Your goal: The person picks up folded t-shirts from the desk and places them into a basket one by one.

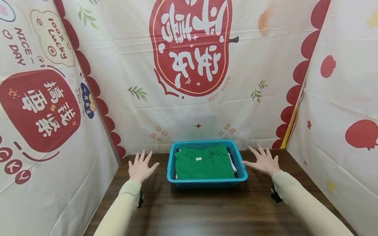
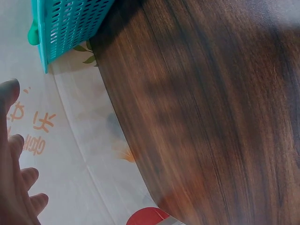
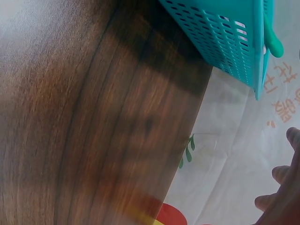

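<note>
A blue plastic basket (image 1: 206,184) with perforated walls stands at the back middle of the table. Inside it lies a folded green garment (image 1: 203,165) with a small white label; white and dark cloth edges peek out beneath. My left hand (image 1: 140,167) is spread with straight fingers to the left of the basket, apart from it. To the right, my right hand (image 1: 264,161) is also spread, its thumb close to the basket's rim; whether they touch I cannot tell. Neither hand holds anything. Both wrist views show fingers beside the basket's wall (image 2: 70,28).
The dark wooden table (image 1: 206,213) reaches back to a white printed cloth (image 1: 124,118) hanging behind. More printed cloth hangs at the left (image 1: 68,183) and right (image 1: 333,108) sides, close to the table's edges.
</note>
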`<state>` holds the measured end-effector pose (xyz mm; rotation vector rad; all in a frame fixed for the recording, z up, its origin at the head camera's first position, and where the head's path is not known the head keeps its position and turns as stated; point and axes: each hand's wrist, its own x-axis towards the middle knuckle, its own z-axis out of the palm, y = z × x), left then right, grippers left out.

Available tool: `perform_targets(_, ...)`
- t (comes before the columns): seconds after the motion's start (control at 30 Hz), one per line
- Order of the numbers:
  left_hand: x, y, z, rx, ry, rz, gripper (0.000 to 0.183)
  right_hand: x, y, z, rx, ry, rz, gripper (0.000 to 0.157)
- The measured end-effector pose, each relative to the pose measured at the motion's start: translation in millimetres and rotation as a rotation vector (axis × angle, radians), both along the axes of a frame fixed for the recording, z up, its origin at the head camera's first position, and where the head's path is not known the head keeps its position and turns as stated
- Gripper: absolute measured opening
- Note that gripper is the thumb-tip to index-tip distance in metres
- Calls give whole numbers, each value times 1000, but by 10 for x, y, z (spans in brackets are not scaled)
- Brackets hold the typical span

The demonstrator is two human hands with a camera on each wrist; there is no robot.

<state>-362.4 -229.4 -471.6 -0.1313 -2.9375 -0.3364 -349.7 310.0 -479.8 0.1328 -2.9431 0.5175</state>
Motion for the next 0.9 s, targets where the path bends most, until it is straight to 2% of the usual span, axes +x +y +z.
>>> perform_targets(0.2, -11, -1, -37, 31, -10, -6, 77, 45, -6, -23, -22, -3, 2, 93)
perform_targets(0.4, -8, -8, -101, 13, -53, -4, 81, 76, 11, 8, 2, -19, 5, 91)
perform_targets(0.6, -15, -23, -92, 15, -58, 5, 83, 19, 17, 59, 0, -18, -6, 90)
perform_targets(0.9, -41, -15, -103, 20, -50, 0, 78, -44, 73, 18, -30, -7, -38, 94)
